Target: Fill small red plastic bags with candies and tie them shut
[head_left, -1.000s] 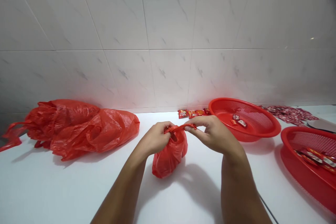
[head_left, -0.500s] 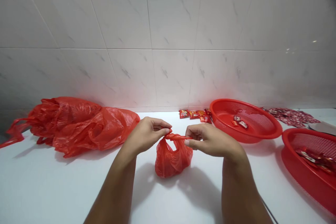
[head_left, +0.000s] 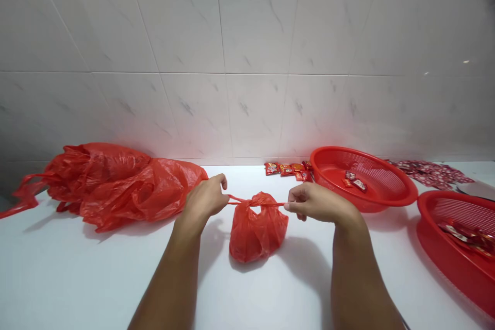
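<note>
A small red plastic bag sits filled on the white counter in front of me. Its two handles are drawn out sideways into taut strands over a knot at its top. My left hand is closed on the left strand, just left of the bag. My right hand pinches the right strand, just right of the bag. Both forearms reach in from the bottom edge.
A heap of large red plastic bags lies at the left by the tiled wall. Small red snack packets lie at the wall. A red round basket holds a few packets; a second red basket stands at the right edge.
My hands have moved apart, pulling the bag's handles from a loose crossing into straight taut strands. The bag's top has drawn closed into a knot.
</note>
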`<action>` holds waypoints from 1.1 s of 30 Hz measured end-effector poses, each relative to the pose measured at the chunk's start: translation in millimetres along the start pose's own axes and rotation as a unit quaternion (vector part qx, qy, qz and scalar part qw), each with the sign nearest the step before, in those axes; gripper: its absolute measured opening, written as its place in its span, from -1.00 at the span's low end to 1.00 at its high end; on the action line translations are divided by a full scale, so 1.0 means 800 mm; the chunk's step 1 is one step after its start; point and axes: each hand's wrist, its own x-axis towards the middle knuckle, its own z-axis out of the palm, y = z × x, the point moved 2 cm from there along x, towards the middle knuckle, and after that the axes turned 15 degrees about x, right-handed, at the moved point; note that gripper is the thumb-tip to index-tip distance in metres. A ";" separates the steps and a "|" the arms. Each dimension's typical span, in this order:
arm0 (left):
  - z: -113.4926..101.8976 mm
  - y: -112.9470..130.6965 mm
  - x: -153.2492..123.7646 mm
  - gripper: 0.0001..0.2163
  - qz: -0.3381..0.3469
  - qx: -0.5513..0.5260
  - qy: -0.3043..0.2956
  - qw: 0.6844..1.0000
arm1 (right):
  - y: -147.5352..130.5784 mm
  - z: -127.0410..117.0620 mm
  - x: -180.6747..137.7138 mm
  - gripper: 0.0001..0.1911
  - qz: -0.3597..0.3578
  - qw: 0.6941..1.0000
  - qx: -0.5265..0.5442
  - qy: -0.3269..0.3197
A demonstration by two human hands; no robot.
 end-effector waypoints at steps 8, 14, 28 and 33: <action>-0.021 -0.021 -0.001 -0.90 -0.051 -0.004 0.013 0.999 | 0.056 -0.043 -0.005 -0.75 0.050 0.995 0.071 0.044; -0.035 0.033 -0.034 -0.90 0.072 -0.221 0.069 0.970 | -0.011 -0.011 -0.019 -0.75 -0.105 0.986 0.125 0.017; -0.036 0.070 -0.074 -0.27 0.323 -0.452 -0.012 0.831 | -0.074 0.051 -0.005 -0.67 -0.288 0.870 0.396 -0.054; -0.017 0.107 -0.087 -0.75 0.307 -0.416 -0.104 0.850 | -0.097 0.065 -0.022 -0.68 -0.346 0.835 0.424 0.062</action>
